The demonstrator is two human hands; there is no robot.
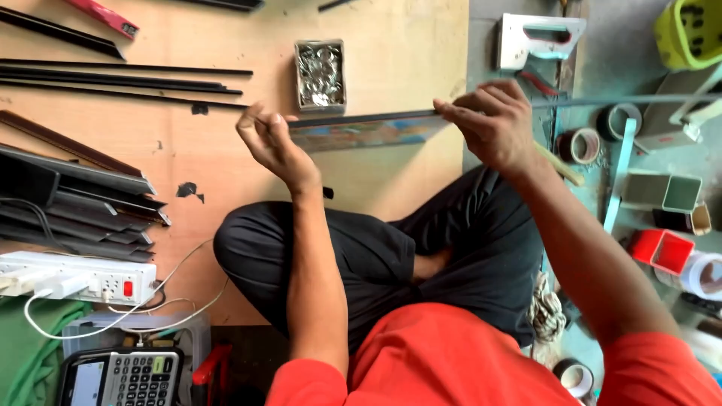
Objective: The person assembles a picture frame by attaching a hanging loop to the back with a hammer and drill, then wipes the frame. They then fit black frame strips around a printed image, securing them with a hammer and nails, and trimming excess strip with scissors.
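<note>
The left hand (272, 143) and the right hand (492, 124) pinch, fingers clamped, the two ends of a thin framed panel (361, 129) held on edge above the near edge of the plywood board (406, 45). Both grips should stay level, so the panel does not twist.

Panel (361, 131): blue, orange, multicoloured print. Strips (120, 79): black. Board (391, 45): pale tan. Power strip (83, 280): white, red switch. Square tub (663, 250): red. Basket (688, 30): yellow-green.
</note>
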